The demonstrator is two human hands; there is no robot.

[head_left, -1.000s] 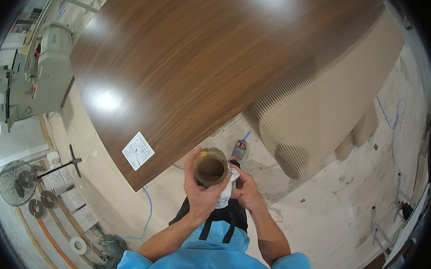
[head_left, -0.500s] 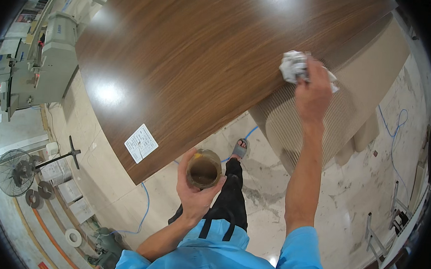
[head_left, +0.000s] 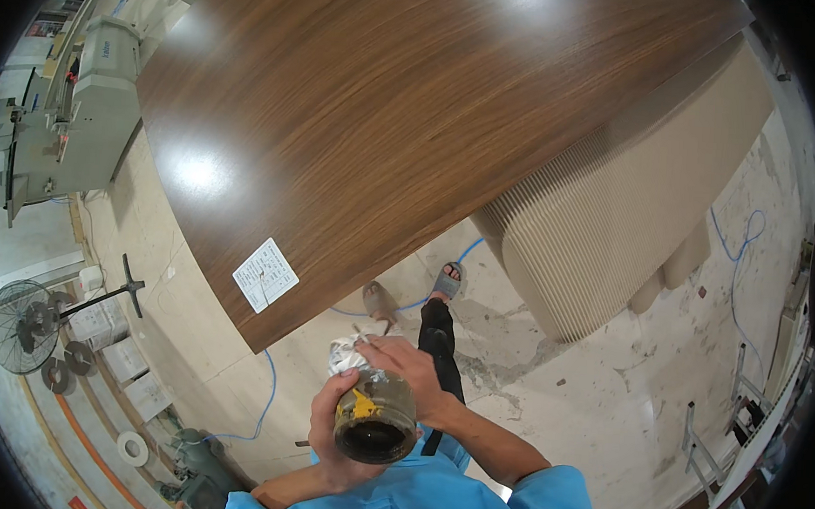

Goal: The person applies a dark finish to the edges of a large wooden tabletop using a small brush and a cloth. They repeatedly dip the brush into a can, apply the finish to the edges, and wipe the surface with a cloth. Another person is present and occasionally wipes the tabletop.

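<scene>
Close to my body, my left hand (head_left: 327, 427) is wrapped around the side of a dirty clear jar (head_left: 387, 398) with a yellow patch on it. The jar is tilted, and its dark round end faces up toward me. At the other end of the jar, my right hand (head_left: 410, 367) presses a crumpled white rag (head_left: 346, 351) against it. The fingers of that hand are closed on the rag, partly hiding the jar's far end. Ahead lies a large brown wood-grain panel (head_left: 368, 131) with a white label (head_left: 265, 276) on its near left corner.
Beneath the panel's right side is a beige ribbed piece (head_left: 566, 255). A blue hose (head_left: 273, 396) runs over the tiled floor. At left stand a black fan (head_left: 25, 326), a grey machine (head_left: 106, 110) and several boxes (head_left: 124, 360). A metal frame (head_left: 694, 449) is at right.
My right hand has come back from the panel's right edge to the jar, bringing the rag. The jar, upright before, is now tilted and nearer my body.
</scene>
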